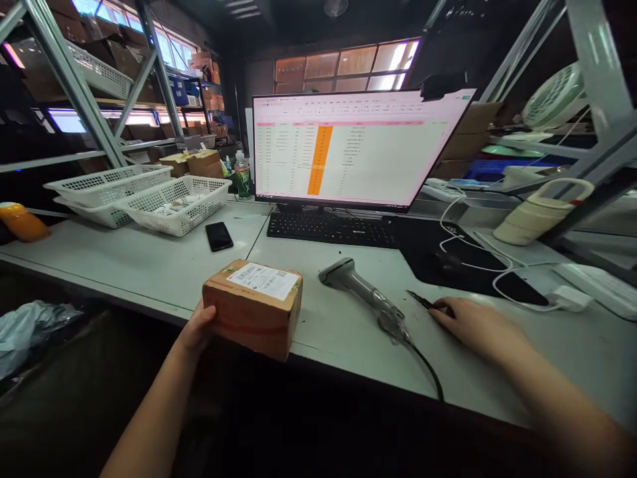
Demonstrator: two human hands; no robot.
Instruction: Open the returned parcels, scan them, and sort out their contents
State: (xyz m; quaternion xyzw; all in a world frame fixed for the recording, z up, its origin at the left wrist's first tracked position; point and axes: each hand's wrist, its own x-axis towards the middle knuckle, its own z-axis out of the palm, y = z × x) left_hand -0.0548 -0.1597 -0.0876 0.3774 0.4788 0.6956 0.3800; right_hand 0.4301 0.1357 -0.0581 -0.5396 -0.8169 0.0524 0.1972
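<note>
A small brown cardboard box (259, 309) with a white shipping label on top rests at the near edge of the grey table (139, 259). My left hand (199, 326) grips its left side from below the table edge. My right hand (475, 323) lies on the table to the right, its fingers closed over a thin dark blade-like tool (423, 301) that points left. Between the two hands a grey barcode scanner (365, 295) lies on its side, with its black cable running off the front edge.
A monitor (355, 149) showing a spreadsheet stands behind a black keyboard (331, 228) and a dark mouse mat (448, 255). A black phone (219, 236) and white mesh baskets (174, 202) sit at the left. White cables, a cream bag and a fan are at the right; metal shelving frames both sides.
</note>
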